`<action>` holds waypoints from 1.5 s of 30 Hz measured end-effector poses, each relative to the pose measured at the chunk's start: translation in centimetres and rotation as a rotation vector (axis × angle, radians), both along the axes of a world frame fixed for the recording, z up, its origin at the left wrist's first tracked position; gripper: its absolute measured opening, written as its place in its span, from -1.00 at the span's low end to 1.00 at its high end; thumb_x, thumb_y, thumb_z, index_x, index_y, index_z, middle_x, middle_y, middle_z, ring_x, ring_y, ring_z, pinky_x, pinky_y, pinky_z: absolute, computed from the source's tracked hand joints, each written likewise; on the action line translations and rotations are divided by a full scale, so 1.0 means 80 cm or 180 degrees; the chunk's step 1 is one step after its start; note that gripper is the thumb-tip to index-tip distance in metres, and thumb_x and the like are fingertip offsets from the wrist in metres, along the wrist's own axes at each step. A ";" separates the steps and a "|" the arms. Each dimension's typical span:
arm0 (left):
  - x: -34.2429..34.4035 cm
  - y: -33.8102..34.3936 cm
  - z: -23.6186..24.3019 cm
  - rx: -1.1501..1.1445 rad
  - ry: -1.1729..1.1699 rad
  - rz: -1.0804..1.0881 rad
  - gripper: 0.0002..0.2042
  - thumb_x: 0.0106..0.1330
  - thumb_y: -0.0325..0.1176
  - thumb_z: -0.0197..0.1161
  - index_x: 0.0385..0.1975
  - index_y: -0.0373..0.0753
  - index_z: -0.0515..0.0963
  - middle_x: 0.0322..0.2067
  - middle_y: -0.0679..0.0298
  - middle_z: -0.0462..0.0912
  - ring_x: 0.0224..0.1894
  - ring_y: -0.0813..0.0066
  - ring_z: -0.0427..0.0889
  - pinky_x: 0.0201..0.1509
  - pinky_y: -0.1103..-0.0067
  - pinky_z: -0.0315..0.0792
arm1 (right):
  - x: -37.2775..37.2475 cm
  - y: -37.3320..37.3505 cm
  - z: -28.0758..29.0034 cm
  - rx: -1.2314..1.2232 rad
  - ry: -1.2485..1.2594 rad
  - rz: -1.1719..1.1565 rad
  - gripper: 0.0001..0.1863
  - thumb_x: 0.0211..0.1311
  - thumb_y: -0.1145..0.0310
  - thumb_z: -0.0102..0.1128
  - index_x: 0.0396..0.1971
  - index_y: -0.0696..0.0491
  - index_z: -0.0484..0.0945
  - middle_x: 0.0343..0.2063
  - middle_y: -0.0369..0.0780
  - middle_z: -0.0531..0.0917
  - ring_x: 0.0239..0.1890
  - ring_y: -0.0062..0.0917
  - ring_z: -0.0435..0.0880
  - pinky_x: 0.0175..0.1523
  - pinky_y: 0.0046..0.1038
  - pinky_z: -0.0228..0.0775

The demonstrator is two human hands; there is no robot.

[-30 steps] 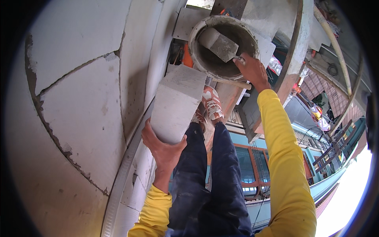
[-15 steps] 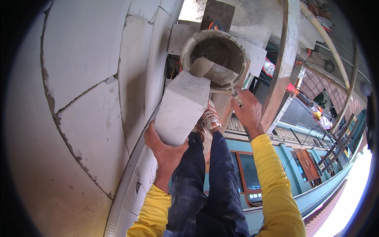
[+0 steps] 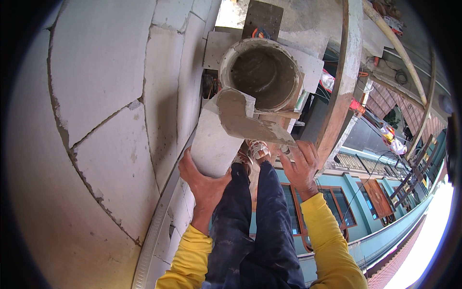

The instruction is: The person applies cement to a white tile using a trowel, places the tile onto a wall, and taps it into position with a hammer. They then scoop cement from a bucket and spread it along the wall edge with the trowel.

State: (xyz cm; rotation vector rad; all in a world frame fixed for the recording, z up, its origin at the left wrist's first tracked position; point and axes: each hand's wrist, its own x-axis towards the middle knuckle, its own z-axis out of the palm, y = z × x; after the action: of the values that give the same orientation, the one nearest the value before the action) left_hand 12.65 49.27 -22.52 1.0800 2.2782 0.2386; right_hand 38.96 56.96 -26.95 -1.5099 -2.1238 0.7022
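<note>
A tall wall of pale grey blocks with rough, dark joints (image 3: 106, 125) fills the left side, curving with the lens. Along its lower right edge runs a long, ribbed, silvery strip (image 3: 150, 236). At the top stands out a dark brown rectangular board (image 3: 263, 19). Right of centre, a weathered wooden beam streaked whitish (image 3: 344, 82) slants downward. Beyond it are a pale, round, curved pole (image 3: 399, 50), a reddish tiled roof (image 3: 386, 91), and a turquoise building (image 3: 360, 204) with brown-framed glass windows (image 3: 342, 206).
</note>
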 end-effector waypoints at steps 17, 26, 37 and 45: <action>-0.015 0.002 0.023 0.0034 -0.0420 0.0437 0.22 -0.19 -0.40 0.74 0.56 -0.36 0.07 0.40 -0.10 0.23 0.48 -0.06 0.26 0.61 0.16 0.13 | 0.045 -0.036 -0.087 -0.0323 -0.0765 -0.0236 -0.60 0.20 0.35 0.54 0.01 0.14 0.69 -0.12 -0.15 0.68 -0.09 -0.17 0.67 0.01 -0.14 0.53; -0.004 -0.006 0.010 0.0013 -0.0168 0.0056 0.20 -0.16 -0.36 0.71 0.55 -0.33 0.07 0.37 -0.10 0.22 0.45 -0.13 0.24 0.57 0.09 0.15 | -0.004 0.042 -0.032 -0.1206 -0.0458 -0.0172 -0.59 0.27 0.33 0.49 0.06 0.18 0.67 -0.14 -0.09 0.64 -0.07 -0.12 0.68 0.03 -0.15 0.58; 0.003 0.002 0.004 0.0098 -0.0050 -0.0074 0.11 -0.12 -0.33 0.68 0.50 -0.29 0.13 0.28 -0.08 0.29 0.37 -0.15 0.24 0.47 -0.05 0.11 | -0.024 0.035 0.049 -0.0720 0.0012 0.0223 -0.59 0.16 0.32 0.60 -0.06 0.18 0.68 -0.17 -0.14 0.67 -0.17 -0.19 0.70 -0.09 -0.18 0.60; 0.007 -0.002 0.005 0.0053 -0.0057 0.0176 0.15 -0.15 -0.36 0.71 0.52 -0.32 0.11 0.28 -0.10 0.28 0.38 -0.16 0.25 0.48 -0.05 0.14 | -0.003 0.001 -0.003 -0.0939 -0.0022 -0.0586 -0.58 0.16 0.34 0.59 -0.03 0.19 0.70 -0.17 -0.11 0.67 -0.15 -0.18 0.67 -0.07 -0.19 0.55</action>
State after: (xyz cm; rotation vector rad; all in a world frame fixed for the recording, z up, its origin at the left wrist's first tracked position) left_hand 13.25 49.12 -22.13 1.0202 2.2959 0.2890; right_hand 38.74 57.03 -27.18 -1.8348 -1.9166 0.9750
